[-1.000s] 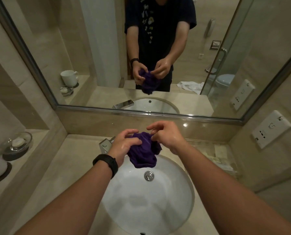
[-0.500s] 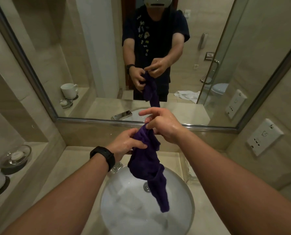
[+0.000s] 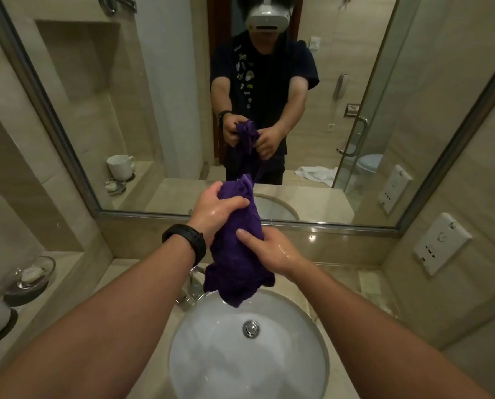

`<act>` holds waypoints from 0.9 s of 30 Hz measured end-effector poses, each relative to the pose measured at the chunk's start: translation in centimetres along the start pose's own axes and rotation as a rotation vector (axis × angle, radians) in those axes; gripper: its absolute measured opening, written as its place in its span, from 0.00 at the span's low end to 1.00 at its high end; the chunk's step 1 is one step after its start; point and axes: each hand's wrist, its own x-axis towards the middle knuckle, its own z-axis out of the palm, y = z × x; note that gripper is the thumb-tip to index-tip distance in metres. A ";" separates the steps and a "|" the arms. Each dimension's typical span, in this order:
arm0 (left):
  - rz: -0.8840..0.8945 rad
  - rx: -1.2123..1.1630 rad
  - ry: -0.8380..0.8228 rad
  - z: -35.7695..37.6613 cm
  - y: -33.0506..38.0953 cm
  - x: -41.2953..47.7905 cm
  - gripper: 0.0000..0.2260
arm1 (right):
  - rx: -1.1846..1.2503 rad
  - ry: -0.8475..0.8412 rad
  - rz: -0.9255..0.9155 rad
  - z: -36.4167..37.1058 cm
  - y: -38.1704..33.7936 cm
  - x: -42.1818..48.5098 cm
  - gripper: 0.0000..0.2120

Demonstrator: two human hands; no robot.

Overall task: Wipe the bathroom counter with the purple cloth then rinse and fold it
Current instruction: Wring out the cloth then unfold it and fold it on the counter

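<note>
Above the sink (image 3: 211, 358), bunched, dark purple cloth (image 3: 237, 254) between 2 hands (image 3: 214, 214) (image 3: 275, 251)

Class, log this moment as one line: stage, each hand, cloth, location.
stage: likely wringing | left hand: grips purple cloth upper end | right hand: grips its middle | cloth: bunched, hanging over sink

No text, brand or number reads clearly. The shirt (image 3: 265, 79) in the mirror carries small pale prints, too small and blurred to make out. The socket plate (image 3: 441, 243) on the right wall bears faint marks, likewise unreadable.
</note>
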 end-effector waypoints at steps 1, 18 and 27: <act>0.044 0.090 0.017 -0.3 0.2 0.1 0.16 | -0.063 0.056 -0.028 -0.1 -0.4 0.1 0.14; -0.139 0.793 0.011 -2.8 -1.2 -1.4 0.37 | 0.005 -0.006 -0.106 -6.0 -8.6 1.4 0.10; 0.076 0.035 -0.672 -1.6 4.6 -1.9 0.37 | -0.250 0.014 -0.280 -9.1 -13.9 1.6 0.11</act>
